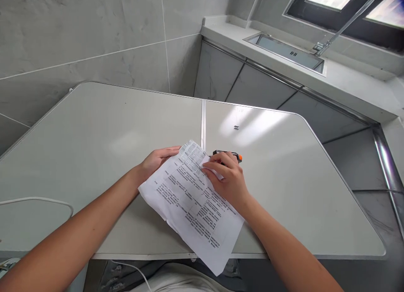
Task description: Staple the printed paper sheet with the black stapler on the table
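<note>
A white sheet of printed paper [189, 199] is held slantwise over the table's front edge, its lowest corner hanging past it. Near its top, a part with dense, table-like print [192, 155] looks like a folded-over piece or a second sheet; I cannot tell which. My left hand [156, 159] grips the upper left edge, fingers stretched behind the paper. With thumb and fingertips pinched, my right hand [227, 174] holds the paper near its upper right edge. Just behind that hand lies a black object with an orange end [240, 158], partly hidden by my fingers.
The pale folding table [104, 123] has a seam down its middle. Two small dark strips [236, 127] lie farther back on it. A white cable [38, 198] runs along the left. Beyond stand a counter with a sink [284, 52] and a tiled wall [94, 27].
</note>
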A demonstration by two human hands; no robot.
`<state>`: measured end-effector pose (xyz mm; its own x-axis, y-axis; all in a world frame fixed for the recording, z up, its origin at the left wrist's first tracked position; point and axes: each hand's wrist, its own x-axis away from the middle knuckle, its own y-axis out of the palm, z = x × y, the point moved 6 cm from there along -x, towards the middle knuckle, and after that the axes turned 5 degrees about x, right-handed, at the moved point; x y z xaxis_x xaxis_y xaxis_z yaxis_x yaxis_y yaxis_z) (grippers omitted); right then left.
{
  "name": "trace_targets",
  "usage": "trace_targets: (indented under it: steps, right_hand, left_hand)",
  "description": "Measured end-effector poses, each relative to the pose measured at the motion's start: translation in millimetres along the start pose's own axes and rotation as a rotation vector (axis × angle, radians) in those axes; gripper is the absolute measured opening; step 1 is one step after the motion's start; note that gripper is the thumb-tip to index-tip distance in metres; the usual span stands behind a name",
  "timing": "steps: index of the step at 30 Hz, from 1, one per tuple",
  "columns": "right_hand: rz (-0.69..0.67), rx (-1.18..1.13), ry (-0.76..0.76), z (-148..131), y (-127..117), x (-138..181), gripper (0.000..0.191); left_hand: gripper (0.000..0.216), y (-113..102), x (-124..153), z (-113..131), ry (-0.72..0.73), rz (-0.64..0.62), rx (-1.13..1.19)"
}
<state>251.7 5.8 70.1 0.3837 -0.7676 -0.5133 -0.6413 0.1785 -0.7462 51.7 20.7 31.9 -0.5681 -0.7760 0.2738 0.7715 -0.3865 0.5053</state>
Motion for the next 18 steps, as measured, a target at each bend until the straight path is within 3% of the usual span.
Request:
trace_targets:
  steps: [5,18]
  right_hand:
    - [0.032,-0.025,-0.049,-9.1,-4.4,-0.9,0.014]
    - [0.066,-0.052,0.008,-12.8,-0.2,-2.2,0.017]
  left_hand:
    - [0.035,4.0,1.8,-4.8,-0.088,0.072,0.314]
    - [0.028,-0.9,-1.5,-5.6,-0.071,0.089,0.278]
